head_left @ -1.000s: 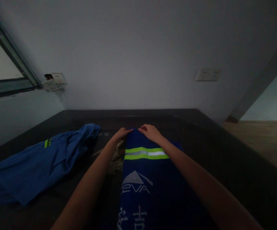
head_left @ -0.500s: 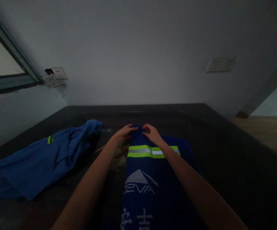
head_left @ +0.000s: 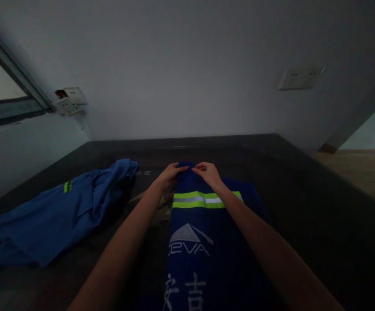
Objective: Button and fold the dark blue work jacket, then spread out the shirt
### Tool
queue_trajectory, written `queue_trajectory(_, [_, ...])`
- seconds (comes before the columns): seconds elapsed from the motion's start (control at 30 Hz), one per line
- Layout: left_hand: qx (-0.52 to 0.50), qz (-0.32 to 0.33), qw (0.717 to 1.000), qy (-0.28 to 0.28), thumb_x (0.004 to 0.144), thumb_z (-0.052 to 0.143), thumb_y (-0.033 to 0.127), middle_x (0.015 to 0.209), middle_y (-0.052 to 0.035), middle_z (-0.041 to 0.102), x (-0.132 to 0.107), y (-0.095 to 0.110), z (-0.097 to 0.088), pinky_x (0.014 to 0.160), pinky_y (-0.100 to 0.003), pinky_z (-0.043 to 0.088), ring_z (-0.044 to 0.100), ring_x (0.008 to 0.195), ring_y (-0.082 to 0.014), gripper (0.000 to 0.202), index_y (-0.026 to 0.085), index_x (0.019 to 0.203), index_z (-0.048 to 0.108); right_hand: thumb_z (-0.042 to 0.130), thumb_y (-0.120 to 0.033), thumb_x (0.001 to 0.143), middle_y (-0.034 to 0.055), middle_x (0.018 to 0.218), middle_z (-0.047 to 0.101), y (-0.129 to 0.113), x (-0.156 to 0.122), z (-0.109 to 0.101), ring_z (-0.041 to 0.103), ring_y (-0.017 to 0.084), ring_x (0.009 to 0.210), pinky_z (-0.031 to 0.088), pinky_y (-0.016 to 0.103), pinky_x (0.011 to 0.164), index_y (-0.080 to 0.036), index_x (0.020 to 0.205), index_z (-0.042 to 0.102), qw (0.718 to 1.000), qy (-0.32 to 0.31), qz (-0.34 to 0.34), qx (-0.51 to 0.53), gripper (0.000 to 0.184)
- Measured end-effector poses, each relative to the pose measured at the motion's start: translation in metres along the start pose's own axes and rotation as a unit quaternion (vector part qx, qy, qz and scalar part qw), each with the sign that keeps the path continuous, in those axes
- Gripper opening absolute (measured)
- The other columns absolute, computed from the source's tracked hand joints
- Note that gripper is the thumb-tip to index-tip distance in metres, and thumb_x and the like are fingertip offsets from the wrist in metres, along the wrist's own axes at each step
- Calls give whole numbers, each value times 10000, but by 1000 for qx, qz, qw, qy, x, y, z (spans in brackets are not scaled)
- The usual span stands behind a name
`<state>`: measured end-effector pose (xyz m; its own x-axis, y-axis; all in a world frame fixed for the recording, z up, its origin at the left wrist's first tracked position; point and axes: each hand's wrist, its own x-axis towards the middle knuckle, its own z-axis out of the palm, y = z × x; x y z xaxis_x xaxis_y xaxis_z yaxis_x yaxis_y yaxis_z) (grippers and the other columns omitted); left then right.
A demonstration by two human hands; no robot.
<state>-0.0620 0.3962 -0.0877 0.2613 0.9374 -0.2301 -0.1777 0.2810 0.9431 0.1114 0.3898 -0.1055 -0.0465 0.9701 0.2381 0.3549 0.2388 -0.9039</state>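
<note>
A dark blue work shirt (head_left: 200,242) with a yellow and silver reflective band and white lettering lies folded lengthwise on the dark table (head_left: 304,203) in front of me. My left hand (head_left: 170,175) pinches the far edge of the shirt on its left side. My right hand (head_left: 208,172) pinches the same far edge just to the right. Both sets of fingers are closed on the cloth, close together.
A second, lighter blue garment (head_left: 64,207) lies crumpled on the table to the left. Something pale (head_left: 161,211) shows beneath my left forearm. Wall sockets (head_left: 299,77) sit on the back wall. A window (head_left: 2,95) is at left, wooden floor (head_left: 365,172) at right.
My hands have drawn closer together at the shirt's far edge and closed on the cloth. The view has shifted slightly.
</note>
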Motion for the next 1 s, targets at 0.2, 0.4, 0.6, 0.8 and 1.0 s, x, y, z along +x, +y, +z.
queue_trajectory(0.2, [-24,16,1000,0,780,680,224,698,-50,680,2,0,1,604,-212,499,610,585,-105,130,102,821,663,662,-284,715,39,723,676,0,1,0,625,168,688,471,265,646,-162,756,650,998,56,-11,25,129])
queue_trajectory(0.4, [55,105,993,29,799,634,300,726,-16,647,2,1,1,593,-210,463,572,599,-99,218,137,943,646,613,-301,750,26,820,663,3,3,-1,609,169,813,463,292,773,-181,786,621,996,31,-73,30,126])
queue_trajectory(0.6, [275,268,922,34,754,638,277,707,30,564,2,9,-8,498,-180,371,508,582,-96,269,182,994,565,656,-267,695,7,727,639,8,7,1,609,163,717,474,295,715,-174,770,613,993,-7,-61,100,126])
queue_trajectory(0.8, [344,279,895,57,748,618,376,656,32,546,2,17,-18,518,-198,377,510,586,-109,232,174,841,554,683,-265,671,26,765,674,3,5,0,630,171,743,489,300,731,-180,762,641,990,28,-72,117,132])
queue_trajectory(1.0, [280,252,918,122,640,712,396,562,27,567,4,22,-17,502,-207,391,519,517,-108,299,153,738,568,684,-263,656,7,699,653,-1,3,0,619,155,682,480,276,656,-171,839,644,988,26,-60,140,208])
